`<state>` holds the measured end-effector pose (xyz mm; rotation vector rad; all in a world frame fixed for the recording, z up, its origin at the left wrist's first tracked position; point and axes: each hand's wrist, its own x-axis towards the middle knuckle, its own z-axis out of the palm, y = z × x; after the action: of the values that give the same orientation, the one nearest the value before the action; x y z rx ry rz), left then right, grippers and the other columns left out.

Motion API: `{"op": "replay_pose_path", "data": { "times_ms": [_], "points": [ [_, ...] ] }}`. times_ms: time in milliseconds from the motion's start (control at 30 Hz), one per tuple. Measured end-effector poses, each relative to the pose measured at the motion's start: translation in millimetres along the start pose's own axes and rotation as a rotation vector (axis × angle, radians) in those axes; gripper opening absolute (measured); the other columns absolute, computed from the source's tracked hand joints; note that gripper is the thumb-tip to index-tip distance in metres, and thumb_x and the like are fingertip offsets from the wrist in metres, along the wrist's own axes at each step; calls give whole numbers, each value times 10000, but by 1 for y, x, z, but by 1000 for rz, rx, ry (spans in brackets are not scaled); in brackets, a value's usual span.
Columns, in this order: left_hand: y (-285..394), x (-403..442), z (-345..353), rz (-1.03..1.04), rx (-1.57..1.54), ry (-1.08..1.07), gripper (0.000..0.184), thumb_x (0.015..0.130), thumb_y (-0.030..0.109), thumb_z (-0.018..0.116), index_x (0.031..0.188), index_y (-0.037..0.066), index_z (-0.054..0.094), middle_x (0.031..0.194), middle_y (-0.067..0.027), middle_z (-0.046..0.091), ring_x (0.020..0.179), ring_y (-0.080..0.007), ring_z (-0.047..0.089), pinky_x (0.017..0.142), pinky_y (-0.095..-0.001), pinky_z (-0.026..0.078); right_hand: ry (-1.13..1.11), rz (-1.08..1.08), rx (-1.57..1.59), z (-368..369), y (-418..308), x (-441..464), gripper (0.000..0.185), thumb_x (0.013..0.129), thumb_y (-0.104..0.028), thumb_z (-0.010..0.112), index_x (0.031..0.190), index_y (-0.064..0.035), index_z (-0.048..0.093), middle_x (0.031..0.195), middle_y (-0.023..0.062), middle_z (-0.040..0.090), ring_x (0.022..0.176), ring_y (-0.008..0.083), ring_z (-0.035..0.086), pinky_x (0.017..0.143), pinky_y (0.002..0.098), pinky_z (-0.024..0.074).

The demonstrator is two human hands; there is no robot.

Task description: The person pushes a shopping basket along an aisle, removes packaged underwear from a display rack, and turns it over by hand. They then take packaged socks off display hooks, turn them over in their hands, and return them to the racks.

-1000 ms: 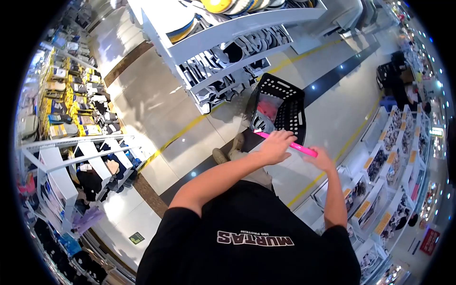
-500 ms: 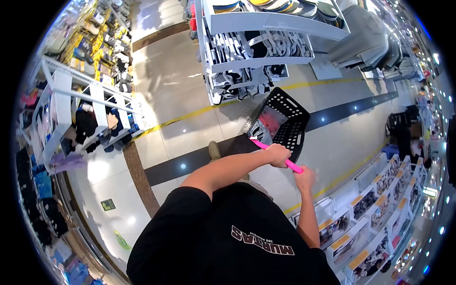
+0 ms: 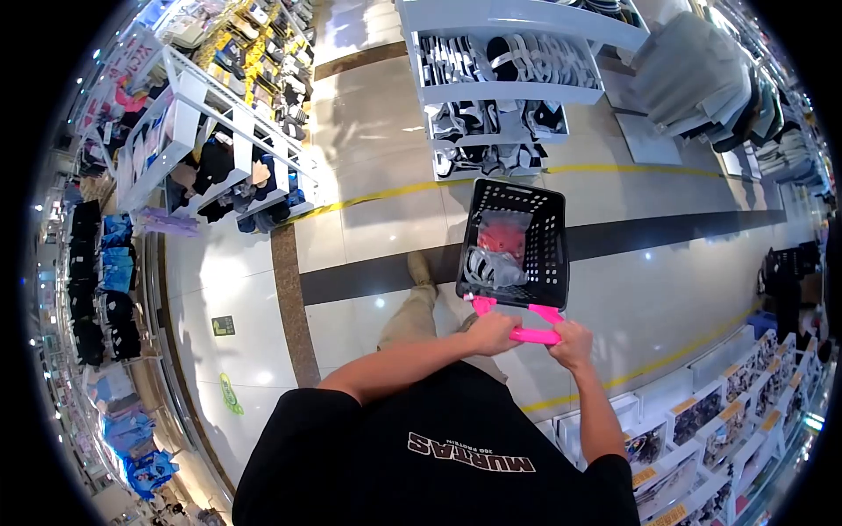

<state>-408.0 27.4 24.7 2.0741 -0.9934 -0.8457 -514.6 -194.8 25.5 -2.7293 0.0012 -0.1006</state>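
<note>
Basket (image 3: 551, 244) of black, hole-punched plastic is just right of frame centre, crinkled clear bags (image 3: 502, 241) inside. From here I see left hand (image 3: 493, 334) and right hand (image 3: 573, 344), fingers curled around its pink handle (image 3: 535, 336). Glossy pale tiles (image 3: 368, 158) spread below; white racks (image 3: 513, 94) fill upper centre. Earlier the handle slanted; now it's nearly level.

Basket (image 3: 551, 254) looks plastic; pink handle (image 3: 535, 336) smooth, glossy plastic. Floor tiles (image 3: 351, 238) are glossy, near shirt (image 3: 412, 403) is matt cloth.
</note>
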Motion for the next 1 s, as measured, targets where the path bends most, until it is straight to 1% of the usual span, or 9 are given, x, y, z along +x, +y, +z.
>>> {"op": "replay_pose_path", "data": {
  "times_ms": [167,233,367,467,533,667,733,933,1000],
  "points": [
    [16,-11,60,34,-224,-180,427,856,307,673,1141,21,534,978,-237,651,943,-419,635,824,-495,494,-68,-254,-45,-26,33,-21,175,622,-189,717,632,-142,548,639,49,527,645,279,557,601,411,427],
    [26,-8,66,27,-303,-284,478,884,302,646,1212,1,473,1055,-248,616,999,-410,618,850,-481,480,-83,-310,-69,-32,44,-18,172,640,-184,716,639,-131,552,681,57,533,700,281,556,672,417,435],
    [16,6,117,150,-450,-259,479,906,273,603,1264,2,434,1096,-246,595,1020,-403,609,854,-471,475,-84,-434,-187,-45,51,-3,196,677,-184,732,658,-101,556,749,73,534,799,290,541,799,432,415],
    [13,20,133,231,-496,-196,475,907,267,591,1268,-6,446,1099,-243,595,1022,-396,610,854,-464,476,-129,-484,-265,-54,47,14,169,692,-181,730,676,-98,583,799,83,546,851,291,534,834,446,402],
    [19,29,119,194,-446,-218,464,902,274,596,1250,-13,482,1069,-246,615,1007,-395,620,850,-458,481,-197,-452,-280,-51,58,27,162,699,-178,729,680,-95,590,810,90,548,861,293,533,841,440,412],
    [22,32,94,78,-520,-58,431,900,333,615,1149,-16,579,1022,-240,664,984,-373,650,860,-441,496,-264,-340,-308,-36,73,54,153,705,-163,729,687,-88,597,820,101,547,876,306,530,887,445,433],
    [18,34,87,66,-506,36,417,904,361,619,1083,-16,609,1003,-240,675,963,-375,657,844,-447,503,-242,-420,-319,-35,62,77,163,698,-150,733,706,-73,589,845,111,549,895,326,532,933,468,439],
    [12,15,37,-102,-434,117,480,939,443,534,1106,-5,579,1023,-236,670,1013,-401,639,873,-473,498,-281,-521,-312,-26,9,141,176,703,-149,726,743,-59,580,891,127,554,951,333,541,1008,497,415],
    [8,0,10,-108,-335,123,484,937,442,514,1111,-8,550,1013,-240,669,1002,-409,643,861,-490,503,-258,-573,-279,-16,-14,157,160,702,-141,716,753,-59,588,878,125,559,933,335,541,926,465,445]
  ]
}}
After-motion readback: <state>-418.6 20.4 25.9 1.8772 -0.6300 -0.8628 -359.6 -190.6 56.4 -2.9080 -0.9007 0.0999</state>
